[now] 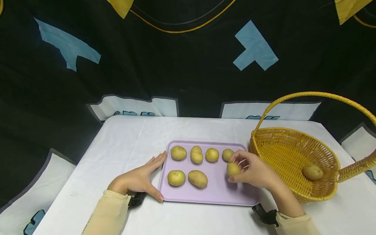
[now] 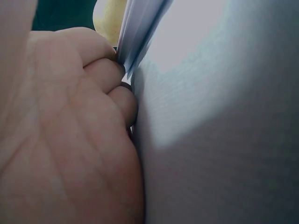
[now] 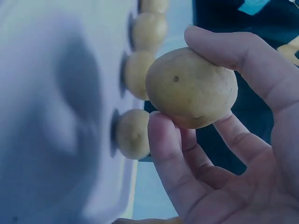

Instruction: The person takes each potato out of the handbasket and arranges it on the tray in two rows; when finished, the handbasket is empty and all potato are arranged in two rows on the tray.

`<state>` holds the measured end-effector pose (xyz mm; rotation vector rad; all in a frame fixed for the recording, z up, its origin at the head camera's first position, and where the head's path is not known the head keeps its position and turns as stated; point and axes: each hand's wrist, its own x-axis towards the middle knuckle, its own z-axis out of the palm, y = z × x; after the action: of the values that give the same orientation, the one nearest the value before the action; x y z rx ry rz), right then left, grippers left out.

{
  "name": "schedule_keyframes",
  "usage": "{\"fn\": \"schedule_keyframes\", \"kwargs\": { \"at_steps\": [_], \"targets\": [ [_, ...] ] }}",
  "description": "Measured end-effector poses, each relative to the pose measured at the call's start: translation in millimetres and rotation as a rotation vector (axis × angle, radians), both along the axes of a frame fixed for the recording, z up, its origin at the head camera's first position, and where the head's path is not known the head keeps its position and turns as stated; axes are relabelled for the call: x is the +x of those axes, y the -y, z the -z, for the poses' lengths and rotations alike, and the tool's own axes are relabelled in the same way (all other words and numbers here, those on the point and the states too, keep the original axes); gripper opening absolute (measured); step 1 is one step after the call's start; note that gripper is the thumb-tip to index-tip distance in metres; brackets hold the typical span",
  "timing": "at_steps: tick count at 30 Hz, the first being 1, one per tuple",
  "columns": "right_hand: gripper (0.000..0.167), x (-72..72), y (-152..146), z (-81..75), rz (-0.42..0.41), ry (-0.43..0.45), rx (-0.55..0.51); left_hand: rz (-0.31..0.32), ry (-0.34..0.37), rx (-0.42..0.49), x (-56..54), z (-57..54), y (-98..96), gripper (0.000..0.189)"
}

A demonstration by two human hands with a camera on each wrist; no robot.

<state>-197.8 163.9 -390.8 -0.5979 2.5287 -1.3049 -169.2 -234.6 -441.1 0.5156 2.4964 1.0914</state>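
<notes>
My right hand [image 1: 254, 171] holds a small round potato [image 3: 191, 88] between thumb and fingertips, above the right part of a lilac tray [image 1: 217, 194]. In the right wrist view a gap shows between this potato and the tray surface. Along the tray's far side lie several potatoes in a row, the rightmost potato [image 1: 227, 155] just beyond my right fingers. Two more, a round potato [image 1: 176, 178] and a longer potato [image 1: 198, 179], sit nearer the front left. My left hand [image 1: 141, 178] rests at the tray's left edge, fingers extended along it and thumb near the front corner.
A yellow wicker basket [image 1: 282, 130] with a tall arched handle [image 1: 311, 94] stands right of the tray, one potato [image 1: 312, 172] inside. White cloth [image 1: 132, 137] covers the table. A dark printed curtain [image 1: 176, 71] hangs behind it.
</notes>
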Motion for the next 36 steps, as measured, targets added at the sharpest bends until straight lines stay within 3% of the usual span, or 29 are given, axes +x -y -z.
{"fn": "schedule_keyframes", "kwargs": {
  "at_steps": [14, 25, 36],
  "targets": [
    [0.048, 5.5, 34.2, 28.5, -0.071, -0.076, 0.036, -0.009, -0.001, -0.006, 1.1, 0.0, 4.2, 0.147],
    [0.05, 10.7, 40.1, 28.4, -0.051, -0.246, 0.143, -0.011, 0.01, -0.005, 0.3, -1.6, 0.1, 0.147],
    [0.053, 10.4, 41.3, 31.1, -0.054, -0.212, 0.159, -0.015, 0.012, 0.004, 0.2, 1.6, 0.0, 0.148]
  ]
}}
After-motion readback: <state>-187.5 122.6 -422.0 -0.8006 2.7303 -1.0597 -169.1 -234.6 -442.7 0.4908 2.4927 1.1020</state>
